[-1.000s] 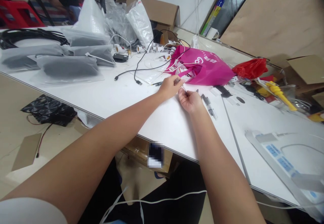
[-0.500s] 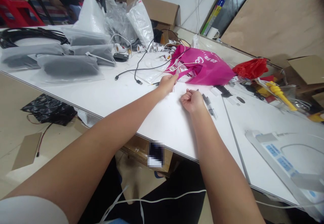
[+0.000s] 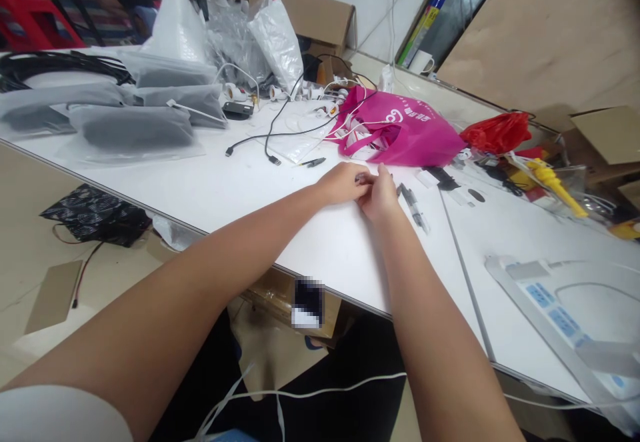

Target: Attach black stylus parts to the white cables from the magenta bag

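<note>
In the head view, the left hand [image 3: 343,183] and the right hand [image 3: 379,194] meet over the white table [image 3: 325,242], fingers bent inward and touching. The fingertips overlap, and a small dark spot shows between them; whether it is a held object cannot be made out, nor whether either hand is clamped on something.

Just beyond both hands lies the magenta carrier bag [image 3: 425,135], its mouth turned towards the left hand. The white pieces with red marks [image 3: 357,135] inside are partly covered by the bag's handle and side, so their shape is unclear. Just beyond the left hand lies a dark pen [image 3: 313,163]; farther left is the USB plug [image 3: 274,160] of a black cable. Just right of the right hand are dark and clear pen-like items [image 3: 414,209], blurred, their upper end close to the wrist.

Well to the left of the left hand, frosted pouches [image 3: 137,132] veil dark contents, one cut off by the picture's edge. Towards the person and right of the right hand, clear wrapping blurs a white item with blue labels [image 3: 553,302].
</note>
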A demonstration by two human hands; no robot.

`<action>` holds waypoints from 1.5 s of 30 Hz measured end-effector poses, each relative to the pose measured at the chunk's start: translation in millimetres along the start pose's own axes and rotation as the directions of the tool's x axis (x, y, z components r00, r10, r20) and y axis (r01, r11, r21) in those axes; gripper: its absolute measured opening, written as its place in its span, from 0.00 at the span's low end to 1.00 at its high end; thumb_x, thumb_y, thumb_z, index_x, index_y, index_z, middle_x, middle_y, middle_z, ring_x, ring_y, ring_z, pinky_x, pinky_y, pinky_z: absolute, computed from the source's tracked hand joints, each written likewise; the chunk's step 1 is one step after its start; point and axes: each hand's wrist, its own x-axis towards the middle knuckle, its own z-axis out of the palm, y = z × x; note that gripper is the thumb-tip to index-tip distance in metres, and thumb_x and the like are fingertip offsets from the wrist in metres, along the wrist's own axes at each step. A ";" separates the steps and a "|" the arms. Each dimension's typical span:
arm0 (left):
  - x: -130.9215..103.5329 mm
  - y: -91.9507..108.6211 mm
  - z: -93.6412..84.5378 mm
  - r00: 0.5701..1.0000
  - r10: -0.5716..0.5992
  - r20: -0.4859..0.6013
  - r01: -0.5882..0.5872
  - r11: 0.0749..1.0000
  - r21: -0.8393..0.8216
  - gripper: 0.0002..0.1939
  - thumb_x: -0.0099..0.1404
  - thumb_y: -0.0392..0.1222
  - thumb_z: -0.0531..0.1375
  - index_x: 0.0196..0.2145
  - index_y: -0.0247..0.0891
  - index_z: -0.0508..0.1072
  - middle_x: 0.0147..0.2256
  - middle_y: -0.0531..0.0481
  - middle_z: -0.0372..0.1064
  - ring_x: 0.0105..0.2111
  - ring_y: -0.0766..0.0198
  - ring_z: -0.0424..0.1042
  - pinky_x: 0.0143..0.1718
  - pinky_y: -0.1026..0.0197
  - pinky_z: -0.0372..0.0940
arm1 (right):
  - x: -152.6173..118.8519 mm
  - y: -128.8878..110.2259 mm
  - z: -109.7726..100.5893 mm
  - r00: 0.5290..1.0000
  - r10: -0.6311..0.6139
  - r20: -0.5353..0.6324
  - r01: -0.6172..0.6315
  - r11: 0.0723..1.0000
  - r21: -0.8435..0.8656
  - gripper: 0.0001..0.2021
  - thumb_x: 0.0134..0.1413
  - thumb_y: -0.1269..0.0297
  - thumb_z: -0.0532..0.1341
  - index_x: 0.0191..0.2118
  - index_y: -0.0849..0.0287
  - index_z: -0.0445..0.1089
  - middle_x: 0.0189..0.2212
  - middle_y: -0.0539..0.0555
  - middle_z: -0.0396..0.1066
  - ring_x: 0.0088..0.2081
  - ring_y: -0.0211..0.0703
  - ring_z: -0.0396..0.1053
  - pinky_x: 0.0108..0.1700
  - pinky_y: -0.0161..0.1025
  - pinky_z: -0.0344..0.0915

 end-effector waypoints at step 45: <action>-0.5 8.7 -8.7 0.974 -0.012 -0.227 0.061 0.976 0.208 0.10 0.70 0.41 0.62 0.42 0.41 0.84 0.36 0.47 0.81 0.34 0.58 0.73 0.36 0.56 0.61 | -16.3 -9.6 8.2 0.999 -0.007 -0.031 0.003 0.991 -0.134 0.16 0.79 0.62 0.56 0.36 0.59 0.73 0.24 0.47 0.75 0.23 0.33 0.71 0.27 0.29 0.72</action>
